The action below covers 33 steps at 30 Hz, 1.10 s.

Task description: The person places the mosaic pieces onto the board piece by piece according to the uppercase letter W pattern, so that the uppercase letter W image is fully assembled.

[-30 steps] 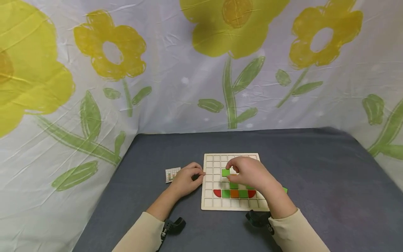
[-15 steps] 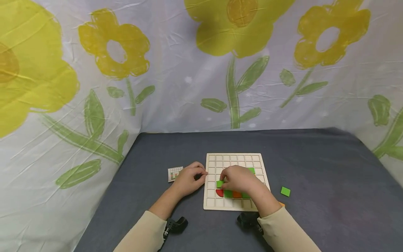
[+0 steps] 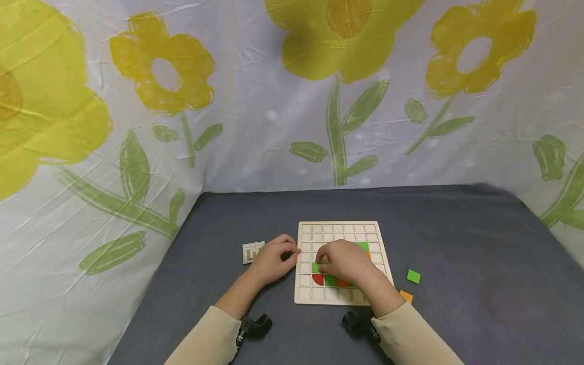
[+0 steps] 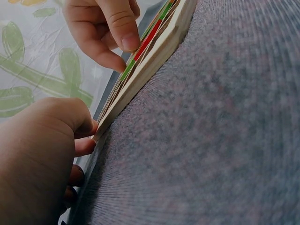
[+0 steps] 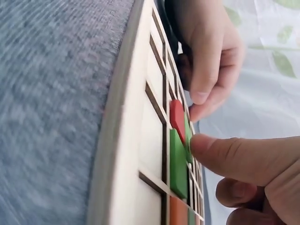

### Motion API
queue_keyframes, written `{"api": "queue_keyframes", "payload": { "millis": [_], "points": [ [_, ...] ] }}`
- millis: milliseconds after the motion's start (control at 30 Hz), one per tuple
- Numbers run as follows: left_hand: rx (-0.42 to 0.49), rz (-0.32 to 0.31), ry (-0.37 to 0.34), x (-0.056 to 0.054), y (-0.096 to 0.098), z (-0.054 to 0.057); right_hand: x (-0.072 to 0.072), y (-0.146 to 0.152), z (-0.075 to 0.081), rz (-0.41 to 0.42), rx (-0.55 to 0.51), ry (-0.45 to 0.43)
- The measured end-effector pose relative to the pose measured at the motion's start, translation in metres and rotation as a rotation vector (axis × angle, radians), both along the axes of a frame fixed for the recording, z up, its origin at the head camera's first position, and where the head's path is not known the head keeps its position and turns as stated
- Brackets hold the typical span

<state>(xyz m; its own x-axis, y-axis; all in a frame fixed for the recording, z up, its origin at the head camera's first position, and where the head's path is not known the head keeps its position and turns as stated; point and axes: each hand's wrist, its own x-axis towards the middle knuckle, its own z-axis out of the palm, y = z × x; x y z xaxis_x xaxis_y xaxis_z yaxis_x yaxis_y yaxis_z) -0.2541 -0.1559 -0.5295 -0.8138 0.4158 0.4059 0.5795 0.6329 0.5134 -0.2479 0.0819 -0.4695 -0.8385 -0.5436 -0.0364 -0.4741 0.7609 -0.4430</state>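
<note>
A wooden grid board (image 3: 306, 294) lies on the dark cloth. My left hand (image 3: 274, 257) holds the board's left edge between thumb and forefinger, as the left wrist view also shows. Over the board, my right hand (image 3: 344, 261) pinches a green square tile (image 3: 316, 267) that sits in a cell near the left side. Just below that tile is a red rounded tile (image 3: 318, 279), with a green tile (image 3: 330, 281) and an orange one (image 3: 343, 283) beside it in the row. The right hand hides part of the pattern; green and orange tiles show beyond it.
Right of the board lie a loose green tile (image 3: 413, 276) and an orange tile (image 3: 406, 296). A small pattern card (image 3: 252, 251) lies left of the board, partly behind my left hand. A flower-print curtain (image 3: 255, 152) hangs behind the table.
My right hand has moved left and down over the board to the cell above the red tile, uncovering the loose tiles at right. My left hand stays at the board's edge.
</note>
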Motion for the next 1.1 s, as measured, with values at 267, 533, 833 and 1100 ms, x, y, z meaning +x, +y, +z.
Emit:
{"api": "queue_keyframes", "payload": {
  "millis": [267, 533, 833, 1100],
  "points": [
    [-0.011, 0.002, -0.006, 0.001, 0.002, 0.003, 0.001, 0.03, 0.019, -0.072, -0.111, -0.057],
    [-0.011, 0.012, 0.006, 0.002, 0.003, 0.002, -0.003, 0.098, 0.03, -0.152, -0.324, -0.196],
    [0.008, 0.018, 0.002, 0.0, 0.0, -0.002, -0.001, 0.149, 0.028, -0.249, -0.324, -0.205],
    [0.005, 0.01, 0.002, -0.002, -0.001, -0.003, 0.019, 0.174, 0.004, -0.218, -0.283, -0.277]
  ]
}}
